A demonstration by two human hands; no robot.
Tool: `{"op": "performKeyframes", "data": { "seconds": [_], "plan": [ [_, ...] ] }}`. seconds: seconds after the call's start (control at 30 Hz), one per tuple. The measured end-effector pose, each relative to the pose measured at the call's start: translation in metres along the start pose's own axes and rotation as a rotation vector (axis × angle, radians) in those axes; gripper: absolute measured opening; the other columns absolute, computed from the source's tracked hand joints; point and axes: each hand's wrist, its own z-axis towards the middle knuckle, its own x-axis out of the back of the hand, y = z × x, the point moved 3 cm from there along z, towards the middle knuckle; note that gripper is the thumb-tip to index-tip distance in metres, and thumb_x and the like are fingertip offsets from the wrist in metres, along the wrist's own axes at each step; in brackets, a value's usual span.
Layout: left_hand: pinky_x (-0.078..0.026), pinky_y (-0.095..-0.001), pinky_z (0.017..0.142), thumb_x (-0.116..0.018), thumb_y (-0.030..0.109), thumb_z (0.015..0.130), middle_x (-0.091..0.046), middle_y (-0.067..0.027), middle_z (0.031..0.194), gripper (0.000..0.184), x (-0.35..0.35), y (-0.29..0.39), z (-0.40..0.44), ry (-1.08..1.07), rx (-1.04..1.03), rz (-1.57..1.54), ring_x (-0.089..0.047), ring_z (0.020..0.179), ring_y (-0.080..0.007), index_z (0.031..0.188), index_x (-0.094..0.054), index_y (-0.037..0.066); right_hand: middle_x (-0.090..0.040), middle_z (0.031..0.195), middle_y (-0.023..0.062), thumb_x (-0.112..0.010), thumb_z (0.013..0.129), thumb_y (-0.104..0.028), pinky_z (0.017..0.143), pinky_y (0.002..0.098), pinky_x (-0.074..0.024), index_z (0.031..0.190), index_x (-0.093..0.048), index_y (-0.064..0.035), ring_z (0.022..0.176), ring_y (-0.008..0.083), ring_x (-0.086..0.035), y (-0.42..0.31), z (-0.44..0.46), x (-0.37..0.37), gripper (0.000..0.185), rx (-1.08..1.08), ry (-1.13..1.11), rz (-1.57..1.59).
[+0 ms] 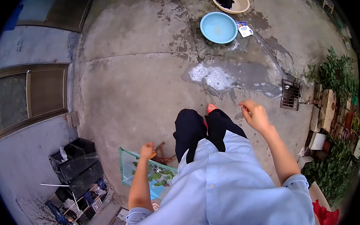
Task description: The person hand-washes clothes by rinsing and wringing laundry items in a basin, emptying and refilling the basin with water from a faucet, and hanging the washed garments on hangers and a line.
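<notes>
My left hand (147, 150) is closed at my left side, above a small brown wooden chair or stool (159, 155). A bit of orange shows at its underside; whether the hand grips it I cannot make out. Close by stands a glass-topped, green-edged table (127, 167) with leafy green stems (157, 175) seen at it. My right hand (255, 115) hangs in the air on the right, its fingers loosely curled and apart, with nothing seen in them. Below it lies the wet concrete floor (247, 141).
Ahead are a blue basin (219, 27), a cream basin (239, 1) with dark cloth inside, and a white-and-blue packet (244, 29). White suds (217, 78) lie on the concrete. A drain grate (290, 94) and plants (336, 74) are right; black crates (75, 160) stand left.
</notes>
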Motion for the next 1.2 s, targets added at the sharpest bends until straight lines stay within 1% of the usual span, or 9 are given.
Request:
{"op": "performKeyframes", "data": {
  "seconds": [0.1, 0.23, 0.3, 0.4, 0.57, 0.87, 0.97, 1.03, 1.2],
  "plan": [
    [-0.051, -0.0305, 0.060, -0.056, 0.017, 0.081, -0.062, -0.0079, 0.064, 0.022, 0.040, -0.053, 0.054, 0.047, 0.107, 0.143, -0.062, 0.063, -0.0160, 0.094, -0.065, 0.001, -0.062, 0.083, 0.0126, -0.056, 0.079, -0.004, 0.064, 0.0383, -0.0492, 0.092, -0.062, -0.0056, 0.072, 0.0299, -0.062, 0.003, 0.068, 0.000, 0.015, -0.021, -0.007, -0.033],
    [-0.050, -0.0306, 0.052, -0.054, 0.011, 0.082, -0.064, -0.0100, 0.075, 0.020, 0.078, 0.088, 0.097, -0.117, 0.294, 0.171, -0.063, 0.065, -0.0189, 0.095, -0.062, -0.002, -0.061, 0.085, 0.0121, -0.057, 0.079, -0.004, 0.064, 0.0386, -0.0490, 0.093, -0.060, -0.0054, 0.072, 0.0303, -0.061, 0.017, 0.150, -0.010, 0.015, -0.178, -0.007, -0.072],
    [-0.051, -0.0296, 0.063, -0.054, 0.013, 0.080, -0.065, -0.0087, 0.075, 0.024, 0.101, 0.147, 0.152, -0.200, 0.248, 0.280, -0.063, 0.065, -0.0160, 0.099, -0.062, 0.002, -0.061, 0.085, 0.0124, -0.056, 0.080, -0.003, 0.063, 0.0383, -0.0487, 0.093, -0.059, -0.0046, 0.070, 0.0299, -0.061, 0.019, 0.178, -0.017, 0.014, -0.255, 0.015, -0.040],
    [-0.048, -0.0274, 0.060, -0.053, 0.014, 0.082, -0.064, -0.0071, 0.073, 0.023, 0.136, 0.208, 0.287, -0.183, -0.109, 0.408, -0.062, 0.064, -0.0148, 0.098, -0.062, 0.000, -0.060, 0.085, 0.0128, -0.056, 0.080, -0.002, 0.061, 0.0360, -0.0481, 0.095, -0.059, -0.0036, 0.067, 0.0276, -0.060, 0.014, 0.220, -0.024, 0.016, -0.417, 0.129, -0.020],
    [-0.048, -0.0249, 0.062, -0.054, 0.012, 0.085, -0.064, -0.0083, 0.083, 0.024, 0.148, 0.496, 0.392, -0.076, -0.339, 0.303, -0.060, 0.068, -0.0154, 0.102, -0.061, -0.003, -0.060, 0.083, 0.0129, -0.056, 0.079, 0.001, 0.059, 0.0342, -0.0475, 0.094, -0.060, -0.0035, 0.065, 0.0264, -0.059, -0.005, 0.269, -0.034, 0.016, -0.576, 0.220, 0.175],
    [-0.048, -0.0258, 0.070, -0.053, 0.013, 0.085, -0.065, -0.0093, 0.087, 0.027, -0.007, 0.835, 0.463, -0.338, -0.662, 0.652, -0.061, 0.074, -0.0135, 0.106, -0.059, -0.002, -0.060, 0.082, 0.0125, -0.056, 0.078, 0.001, 0.060, 0.0358, -0.0478, 0.093, -0.061, -0.0057, 0.066, 0.0267, -0.060, 0.061, 0.375, -0.046, 0.017, -0.819, 0.419, 0.311],
    [-0.049, -0.0281, 0.073, -0.055, 0.014, 0.085, -0.066, -0.0093, 0.086, 0.026, -0.043, 0.867, 0.482, -0.405, -0.746, 0.931, -0.062, 0.074, -0.0148, 0.107, -0.060, 0.000, -0.060, 0.082, 0.0121, -0.055, 0.078, -0.001, 0.062, 0.0368, -0.0479, 0.092, -0.061, -0.0054, 0.069, 0.0275, -0.060, 0.087, 0.434, -0.032, 0.015, -0.847, 0.463, 0.322],
    [-0.050, -0.0363, 0.077, -0.056, 0.017, 0.082, -0.067, -0.0150, 0.089, 0.026, -0.086, 0.907, 0.488, -0.427, -0.847, 1.016, -0.064, 0.083, -0.0273, 0.103, -0.064, 0.006, -0.060, 0.082, 0.0122, -0.055, 0.079, -0.003, 0.063, 0.0373, -0.0479, 0.094, -0.060, -0.0050, 0.072, 0.0287, -0.060, 0.100, 0.471, -0.009, 0.016, -0.856, 0.491, 0.303],
    [-0.049, -0.0388, 0.082, -0.058, 0.018, 0.080, -0.065, -0.0152, 0.095, 0.027, -0.173, 0.974, 0.528, -0.418, -0.966, 1.236, -0.062, 0.090, -0.0306, 0.104, -0.064, 0.007, -0.059, 0.085, 0.0149, -0.055, 0.079, 0.001, 0.064, 0.0359, -0.0485, 0.096, -0.059, -0.0015, 0.073, 0.0285, -0.061, 0.133, 0.516, 0.027, 0.018, -0.889, 0.728, 0.526]
  ]
}}
